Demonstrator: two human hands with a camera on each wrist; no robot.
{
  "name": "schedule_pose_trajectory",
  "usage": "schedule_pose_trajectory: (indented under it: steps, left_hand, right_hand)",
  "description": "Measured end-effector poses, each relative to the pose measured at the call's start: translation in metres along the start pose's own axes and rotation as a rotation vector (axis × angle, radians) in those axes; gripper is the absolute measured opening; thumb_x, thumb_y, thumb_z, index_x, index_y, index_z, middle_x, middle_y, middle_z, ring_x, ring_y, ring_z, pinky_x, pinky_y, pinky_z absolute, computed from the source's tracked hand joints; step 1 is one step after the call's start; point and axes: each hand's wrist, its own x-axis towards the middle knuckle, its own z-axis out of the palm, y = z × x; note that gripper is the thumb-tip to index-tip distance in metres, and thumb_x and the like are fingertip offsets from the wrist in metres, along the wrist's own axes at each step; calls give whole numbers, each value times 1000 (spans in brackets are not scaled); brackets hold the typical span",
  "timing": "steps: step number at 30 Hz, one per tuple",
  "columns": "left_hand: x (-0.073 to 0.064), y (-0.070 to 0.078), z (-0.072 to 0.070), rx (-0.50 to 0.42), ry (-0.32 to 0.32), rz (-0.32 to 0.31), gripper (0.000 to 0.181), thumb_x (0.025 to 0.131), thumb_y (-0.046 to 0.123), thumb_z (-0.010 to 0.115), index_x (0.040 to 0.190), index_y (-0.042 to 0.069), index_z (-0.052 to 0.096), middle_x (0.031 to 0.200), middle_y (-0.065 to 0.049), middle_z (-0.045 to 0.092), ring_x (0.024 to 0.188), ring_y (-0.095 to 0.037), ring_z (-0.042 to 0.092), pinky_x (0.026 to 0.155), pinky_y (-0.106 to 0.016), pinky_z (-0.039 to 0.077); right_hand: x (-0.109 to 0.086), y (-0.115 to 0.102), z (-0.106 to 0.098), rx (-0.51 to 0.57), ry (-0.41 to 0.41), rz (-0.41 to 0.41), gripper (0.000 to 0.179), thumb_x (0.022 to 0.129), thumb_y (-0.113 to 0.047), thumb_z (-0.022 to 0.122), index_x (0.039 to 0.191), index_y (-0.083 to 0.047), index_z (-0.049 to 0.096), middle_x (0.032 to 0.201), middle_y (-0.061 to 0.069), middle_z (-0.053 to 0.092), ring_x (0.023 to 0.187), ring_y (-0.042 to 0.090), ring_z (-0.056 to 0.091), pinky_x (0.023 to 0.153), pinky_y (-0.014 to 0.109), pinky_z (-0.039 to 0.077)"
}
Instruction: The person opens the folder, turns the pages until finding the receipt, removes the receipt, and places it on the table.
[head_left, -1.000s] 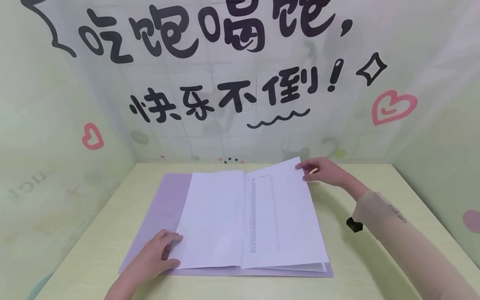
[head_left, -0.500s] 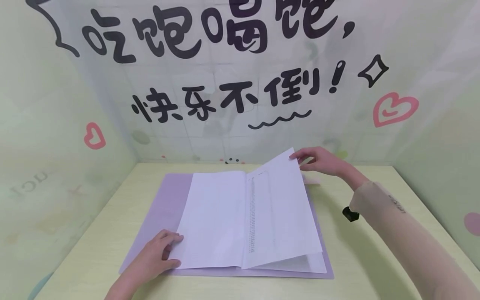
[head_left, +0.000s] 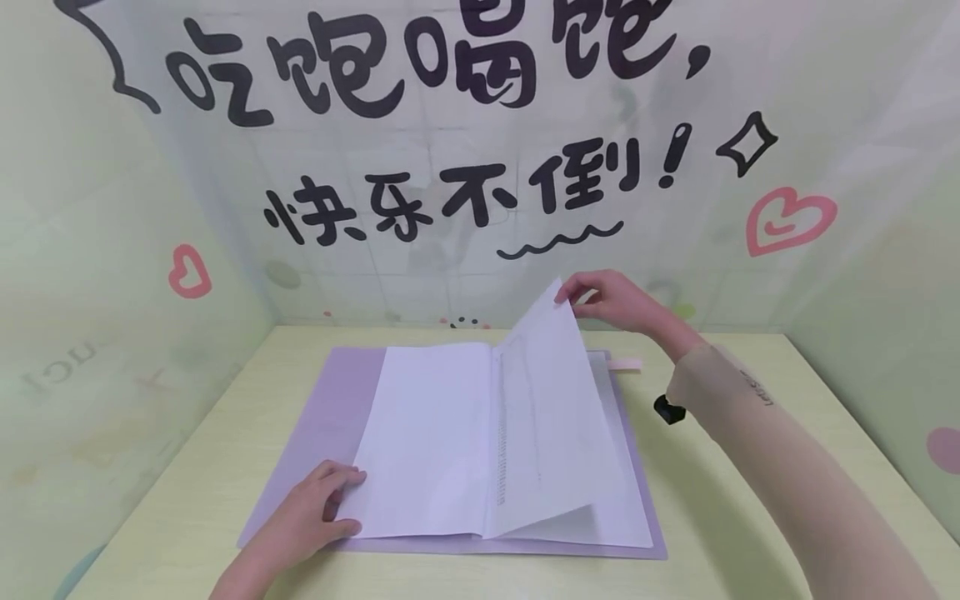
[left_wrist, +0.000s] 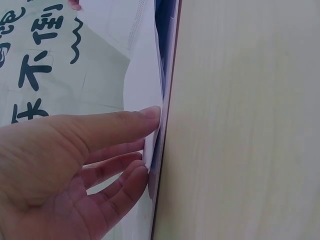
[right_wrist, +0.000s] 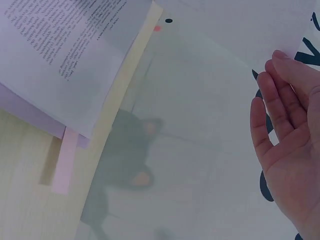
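An open book (head_left: 431,442) in a purple cover (head_left: 341,400) lies on the table, its left page white. My left hand (head_left: 307,508) rests at the lower left edge of that page, thumb and fingertips touching it; the left wrist view shows its fingers (left_wrist: 122,187) loosely bent beside the page edge. At the upper right, my right hand (head_left: 611,300) pinches the top outer corner of a raised page (head_left: 547,400) between thumb and fingers. This page tilts up from the spine with faint printed lines. Beneath it shows a printed page (right_wrist: 85,55), seen in the right wrist view.
A pink ribbon-like strip (head_left: 624,364) sticks out past the book's upper right edge. The pale wooden table (head_left: 720,508) meets a lettered backdrop (head_left: 465,283) behind the book. A small black object (head_left: 669,409) shows beside the right cuff.
My right hand has moved up and left, lifting the page higher off those beneath. The pink strip has come into view. My left hand has stayed in place.
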Motion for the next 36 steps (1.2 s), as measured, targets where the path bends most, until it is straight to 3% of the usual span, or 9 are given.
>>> schedule_pose_trajectory:
  steps: [17,29,36]
  left_hand:
    - [-1,-3,1,-5,6,25,53,71,16,87,119,4,67,113,1,59,85,-1,47,71,-20,46]
    - [0,-2,0,-4,13,23,53,72,15,86,120,5,66,113,3,58,86,-1,46,73,-20,45]
    - [-2,-6,1,1,33,80,53,72,16,86,119,4,65,111,1,58,85,-2,47,72,-21,45]
  right_hand:
    - [39,-42,17,-1,57,-94,11,94,-5,64,103,-7,70,103,10,70,94,20,60,85,35,54]
    - [74,-72,60,17,177,-132,6,93,-11,68,97,-9,72,95,6,73,88,18,65,85,33,53]
    - [89,-88,93,107,186,-128,11,93,-9,67,103,-6,70,106,9,72,100,19,66,89,31,56]
